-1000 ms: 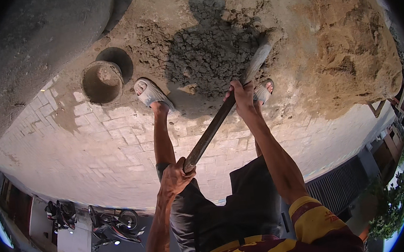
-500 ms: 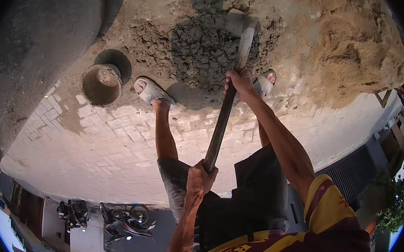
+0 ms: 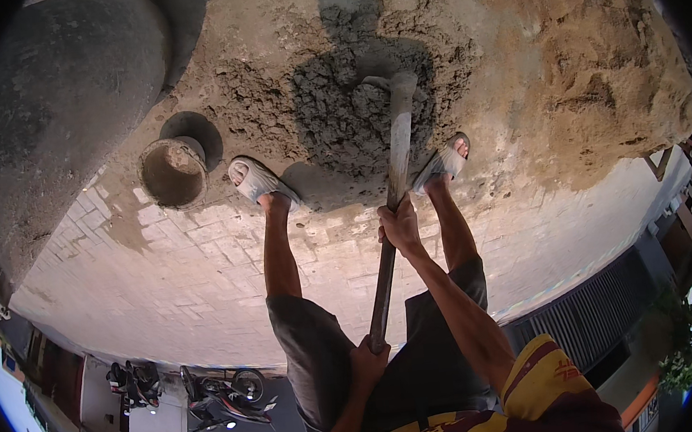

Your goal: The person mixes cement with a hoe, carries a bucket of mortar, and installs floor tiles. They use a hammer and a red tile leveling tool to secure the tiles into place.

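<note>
My left hand [image 3: 369, 365] grips the lower end of a long hoe handle [image 3: 384, 293] between my thighs. Higher on the same handle, my right hand [image 3: 399, 226] is closed around it, near the level of my shins. The hoe's grey blade [image 3: 375, 82] lies partly buried in a heap of wet grey mortar [image 3: 333, 118], which is spread between and beyond my feet. I wear grey slide sandals [image 3: 253, 179]. My shadow falls across the mortar.
A dirty bucket [image 3: 174, 192] stands left of my left foot. A large dark curved slab or container [image 3: 66, 117] fills the upper left. Brown sand [image 3: 598, 87] is piled at right. Light paving [image 3: 162, 281] extends behind me, with parked motorbikes [image 3: 227, 403] and a dark gate [image 3: 561, 321].
The hoe has swung leftward to a more upright line in the picture, its blade sinking into the middle of the mortar. Both my hands have moved down, closer to my body, still gripping.
</note>
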Available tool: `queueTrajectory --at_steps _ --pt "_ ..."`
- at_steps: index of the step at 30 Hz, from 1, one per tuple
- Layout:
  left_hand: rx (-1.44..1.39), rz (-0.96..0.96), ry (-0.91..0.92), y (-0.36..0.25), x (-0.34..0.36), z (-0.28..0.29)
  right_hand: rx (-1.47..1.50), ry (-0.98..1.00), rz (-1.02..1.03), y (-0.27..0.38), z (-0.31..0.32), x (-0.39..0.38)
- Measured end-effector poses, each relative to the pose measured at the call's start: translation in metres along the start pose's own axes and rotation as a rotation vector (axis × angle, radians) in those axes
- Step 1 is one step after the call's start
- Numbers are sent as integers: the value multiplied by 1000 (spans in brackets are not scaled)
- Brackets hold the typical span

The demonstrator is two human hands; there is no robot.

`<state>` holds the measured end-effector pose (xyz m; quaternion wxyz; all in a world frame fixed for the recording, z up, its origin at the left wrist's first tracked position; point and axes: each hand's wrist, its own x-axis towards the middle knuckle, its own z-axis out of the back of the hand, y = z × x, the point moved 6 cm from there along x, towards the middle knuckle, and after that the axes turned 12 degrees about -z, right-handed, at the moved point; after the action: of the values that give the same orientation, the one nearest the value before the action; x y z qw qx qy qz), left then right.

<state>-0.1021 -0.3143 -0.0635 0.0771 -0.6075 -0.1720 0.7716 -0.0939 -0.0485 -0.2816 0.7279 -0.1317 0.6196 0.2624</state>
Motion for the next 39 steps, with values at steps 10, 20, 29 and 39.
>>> queueTrajectory --at_steps 10,20,29,39 --pt "66 -375 120 -270 252 19 70 -86 315 303 186 184" --pt "306 -322 101 25 114 219 385 71 7 52 -93 10" --pt "284 -189 172 40 -47 225 472 -51 4 36 -67 -210" --pt "-128 -137 22 -54 96 63 -54 -19 119 135 -37 24"
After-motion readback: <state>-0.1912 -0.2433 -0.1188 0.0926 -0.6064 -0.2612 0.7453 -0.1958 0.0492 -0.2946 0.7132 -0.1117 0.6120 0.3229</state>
